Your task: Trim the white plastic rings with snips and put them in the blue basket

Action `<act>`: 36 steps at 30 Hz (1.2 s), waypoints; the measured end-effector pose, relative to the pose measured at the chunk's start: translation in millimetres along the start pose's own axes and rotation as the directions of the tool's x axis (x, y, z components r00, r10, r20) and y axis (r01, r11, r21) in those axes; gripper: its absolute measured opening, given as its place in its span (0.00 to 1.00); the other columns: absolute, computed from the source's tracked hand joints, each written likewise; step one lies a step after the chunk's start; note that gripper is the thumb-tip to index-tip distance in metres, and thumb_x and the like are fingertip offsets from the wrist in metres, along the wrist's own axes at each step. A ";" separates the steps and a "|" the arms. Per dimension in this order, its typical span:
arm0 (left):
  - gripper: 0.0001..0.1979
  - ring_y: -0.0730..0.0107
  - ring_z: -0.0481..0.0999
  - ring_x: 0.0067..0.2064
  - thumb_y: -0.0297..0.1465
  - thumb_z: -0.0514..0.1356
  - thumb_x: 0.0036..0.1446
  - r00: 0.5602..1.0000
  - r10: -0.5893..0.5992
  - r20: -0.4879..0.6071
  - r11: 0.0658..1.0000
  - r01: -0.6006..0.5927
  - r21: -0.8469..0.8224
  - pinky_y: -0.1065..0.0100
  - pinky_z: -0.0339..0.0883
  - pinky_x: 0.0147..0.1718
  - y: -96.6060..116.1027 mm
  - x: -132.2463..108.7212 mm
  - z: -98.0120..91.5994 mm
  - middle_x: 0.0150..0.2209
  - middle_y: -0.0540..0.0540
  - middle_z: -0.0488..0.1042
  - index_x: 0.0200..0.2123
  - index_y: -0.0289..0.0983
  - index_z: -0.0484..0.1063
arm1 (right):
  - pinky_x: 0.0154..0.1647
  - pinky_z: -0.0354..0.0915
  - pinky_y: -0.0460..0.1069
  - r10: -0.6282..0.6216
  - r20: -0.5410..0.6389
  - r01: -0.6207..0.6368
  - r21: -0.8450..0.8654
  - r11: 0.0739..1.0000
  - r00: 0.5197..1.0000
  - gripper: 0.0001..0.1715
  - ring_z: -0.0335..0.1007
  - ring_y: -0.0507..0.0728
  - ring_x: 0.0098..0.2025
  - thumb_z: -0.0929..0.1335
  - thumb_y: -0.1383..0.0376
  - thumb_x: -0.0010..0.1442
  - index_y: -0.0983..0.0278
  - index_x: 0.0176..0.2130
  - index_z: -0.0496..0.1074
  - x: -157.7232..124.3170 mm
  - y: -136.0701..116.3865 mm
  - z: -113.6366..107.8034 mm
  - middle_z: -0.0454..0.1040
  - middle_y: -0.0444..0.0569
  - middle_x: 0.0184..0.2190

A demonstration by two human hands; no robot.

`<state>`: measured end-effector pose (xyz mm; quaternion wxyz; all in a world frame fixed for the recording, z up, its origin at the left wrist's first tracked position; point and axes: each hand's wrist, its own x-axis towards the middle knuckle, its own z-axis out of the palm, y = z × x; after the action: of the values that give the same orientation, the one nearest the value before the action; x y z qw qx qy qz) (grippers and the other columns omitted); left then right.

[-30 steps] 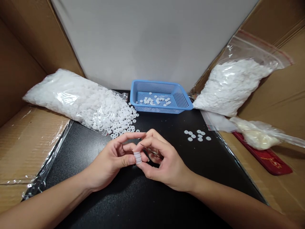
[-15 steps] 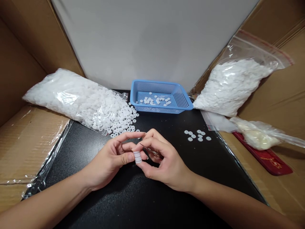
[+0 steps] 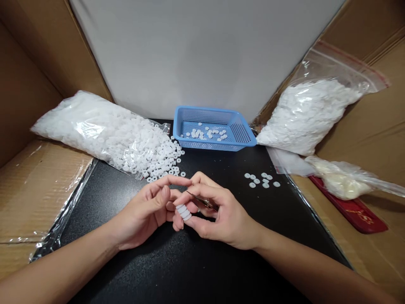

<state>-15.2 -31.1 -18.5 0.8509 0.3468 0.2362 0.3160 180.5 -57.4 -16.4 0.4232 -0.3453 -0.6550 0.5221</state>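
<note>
Between the thumb and forefinger of my right hand [image 3: 221, 213] is a short stack of white washers [image 3: 183, 212], now tilted. A thin pointed metal tool [image 3: 202, 200], perhaps tweezers, lies in the same hand, its tip sticking out to the left; most of it is covered by fingers. My left hand [image 3: 148, 211] is open, its thumb lifted clear of the stack. The left fingertips curve around behind and below the stack; whether they touch it I cannot tell. Both hands are above the black tabletop [image 3: 152, 274].
A clear bag of white washers [image 3: 95, 131] spills onto the table at left. Several washers lie in the blue basket [image 3: 211, 147] at the back. Several loose white discs [image 3: 257, 181] sit at right. A zip bag of white pieces [image 3: 310, 114] leans on cardboard, near a red tray [image 3: 357, 215].
My left thumb has come off the stack and lifted. The stack has tilted over in my right hand's pinch. The metal tool stays in my right hand.
</note>
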 end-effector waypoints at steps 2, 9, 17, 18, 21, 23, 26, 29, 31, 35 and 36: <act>0.16 0.74 0.81 0.26 0.39 0.70 0.57 1.000 -0.025 0.012 0.999 0.026 -0.039 0.75 0.76 0.29 -1.5 0.1 -0.6 0.32 0.44 0.84 0.45 0.38 0.80 | 0.19 0.53 0.40 0.021 0.053 -0.023 0.041 0.999 0.998 0.13 0.55 0.45 0.27 0.73 0.70 0.55 0.62 0.43 0.78 1.0 0.6 -4.0 0.61 0.44 0.38; 0.15 0.74 0.83 0.26 0.38 0.73 0.51 0.999 0.016 0.046 0.991 -0.010 -0.133 0.78 0.77 0.28 -9.4 0.6 4.8 0.33 0.46 0.86 0.39 0.37 0.78 | 0.34 0.66 0.48 0.014 0.153 -0.031 0.112 0.993 0.988 0.18 0.61 0.51 0.36 0.75 0.56 0.59 0.62 0.46 0.81 5.4 6.2 -13.6 0.61 0.44 0.36; 0.10 0.75 0.84 0.28 0.28 0.74 0.51 1.000 0.006 0.018 0.992 -0.004 -0.130 0.79 0.77 0.29 -6.4 0.0 5.9 0.32 0.49 0.84 0.37 0.36 0.79 | 0.46 0.67 0.53 0.012 0.192 -0.051 0.196 0.979 0.981 0.23 0.64 0.52 0.40 0.74 0.51 0.60 0.59 0.51 0.79 8.1 9.0 -14.3 0.63 0.43 0.36; 0.12 0.75 0.84 0.28 0.27 0.75 0.50 1.000 0.002 0.006 0.992 -0.001 -0.126 0.78 0.78 0.30 -5.4 0.2 5.5 0.33 0.49 0.84 0.38 0.36 0.80 | 0.45 0.67 0.51 0.011 0.169 -0.050 0.230 0.972 0.986 0.21 0.64 0.52 0.39 0.75 0.54 0.60 0.58 0.52 0.78 7.8 9.3 -13.4 0.64 0.43 0.36; 0.13 0.74 0.84 0.29 0.26 0.76 0.48 1.000 -0.003 -0.024 0.994 0.000 -0.107 0.78 0.78 0.31 -3.9 0.5 4.6 0.35 0.49 0.84 0.38 0.35 0.82 | 0.38 0.66 0.45 0.044 0.053 -0.060 0.347 0.936 0.998 0.21 0.64 0.49 0.35 0.78 0.62 0.57 0.58 0.49 0.74 6.8 10.0 -10.1 0.66 0.41 0.35; 0.09 0.74 0.84 0.30 0.26 0.75 0.49 0.999 0.007 -0.034 0.996 -0.010 -0.088 0.78 0.78 0.32 -4.0 0.0 5.0 0.34 0.48 0.83 0.34 0.34 0.82 | 0.33 0.63 0.43 0.076 -0.001 -0.070 0.384 0.921 0.997 0.22 0.63 0.48 0.33 0.79 0.64 0.55 0.58 0.46 0.71 6.4 10.0 -8.4 0.67 0.39 0.33; 0.05 0.74 0.84 0.30 0.25 0.75 0.50 0.998 0.051 -0.038 0.996 -0.054 -0.067 0.78 0.78 0.32 -4.5 -0.7 6.6 0.32 0.49 0.81 0.30 0.33 0.82 | 0.28 0.58 0.43 0.105 -0.019 -0.090 0.379 0.921 0.994 0.24 0.59 0.47 0.28 0.79 0.63 0.54 0.59 0.44 0.67 6.3 9.3 -6.9 0.68 0.38 0.31; 0.05 0.73 0.84 0.31 0.23 0.74 0.50 0.996 0.080 -0.040 0.995 -0.082 -0.061 0.77 0.78 0.32 -4.2 -0.7 7.8 0.34 0.50 0.79 0.28 0.33 0.81 | 0.25 0.53 0.44 0.120 -0.052 -0.095 0.345 0.934 0.991 0.24 0.53 0.46 0.25 0.79 0.61 0.54 0.59 0.43 0.66 6.2 8.3 -5.8 0.70 0.39 0.31; 0.06 0.73 0.84 0.31 0.22 0.74 0.50 0.997 0.076 -0.030 0.995 -0.078 -0.066 0.76 0.78 0.33 -3.7 -0.8 8.2 0.35 0.50 0.79 0.31 0.34 0.81 | 0.25 0.54 0.44 0.119 -0.092 -0.085 0.309 0.947 0.989 0.23 0.54 0.47 0.25 0.79 0.60 0.54 0.59 0.41 0.65 5.4 7.9 -5.1 0.71 0.40 0.30; 0.21 0.72 0.85 0.32 0.21 0.75 0.48 0.995 0.096 -0.020 0.992 -0.097 -0.083 0.76 0.78 0.34 -2.8 -1.5 8.9 0.35 0.52 0.79 0.46 0.40 0.80 | 0.25 0.58 0.44 0.084 -0.191 -0.053 0.162 0.985 0.978 0.20 0.59 0.48 0.25 0.77 0.58 0.57 0.59 0.41 0.67 1.0 6.1 -5.3 0.70 0.39 0.30; 0.23 0.72 0.85 0.33 0.21 0.75 0.48 0.993 0.113 -0.034 0.990 -0.115 -0.084 0.75 0.79 0.36 -2.5 -1.9 9.2 0.35 0.52 0.79 0.48 0.41 0.80 | 0.26 0.61 0.44 0.048 -0.216 -0.029 0.092 0.995 0.975 0.17 0.62 0.48 0.27 0.76 0.57 0.59 0.59 0.43 0.68 -0.5 4.6 -5.8 0.71 0.40 0.31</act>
<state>-9.9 -37.9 -14.0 0.8420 0.3182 0.2148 0.3790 186.1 -54.6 -20.4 0.4972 -0.3940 -0.5741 0.5176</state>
